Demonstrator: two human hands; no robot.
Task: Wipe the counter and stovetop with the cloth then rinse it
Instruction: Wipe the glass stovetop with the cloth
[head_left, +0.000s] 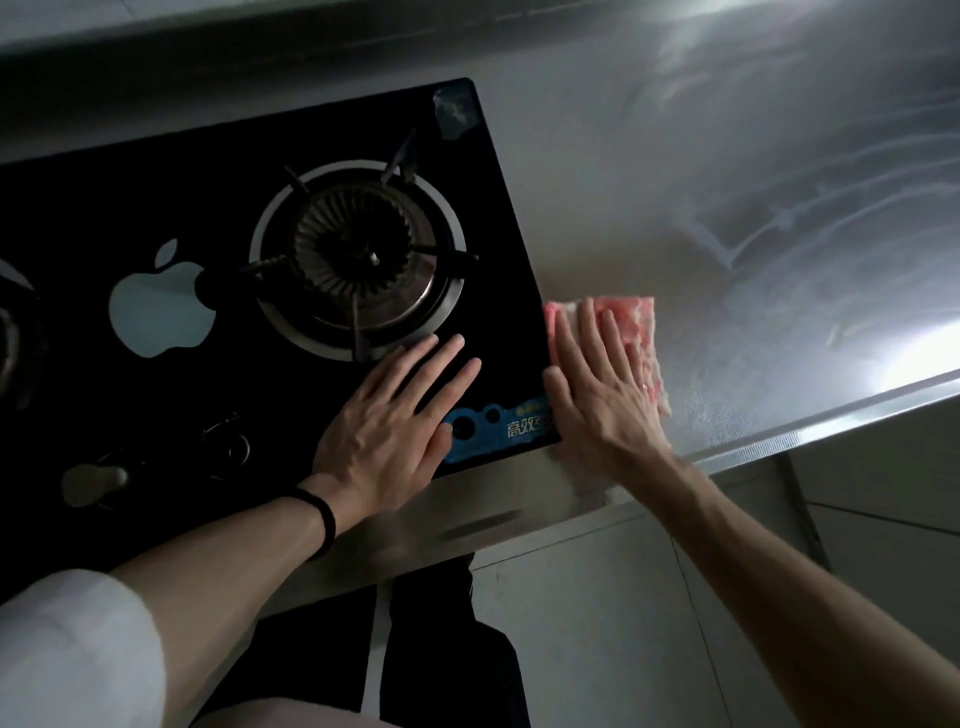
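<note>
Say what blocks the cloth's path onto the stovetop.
The left hand lies flat on the black glass stovetop just beside the pink cloth under the right hand; the metal gas burner stands behind it.

A pale apple-shaped logo (161, 306) stands on the black glass stovetop (130, 197). A blue sticker (488, 428) at its front right corner carries white characters, 高效; what follows is cut off at the right hand (602, 395). The torn sticker (457, 114) at the back right corner cannot be read.

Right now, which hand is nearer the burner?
Left. The left hand lies flat on the stovetop just in front of the burner; the right hand presses the cloth on the counter beside the stovetop.
</note>
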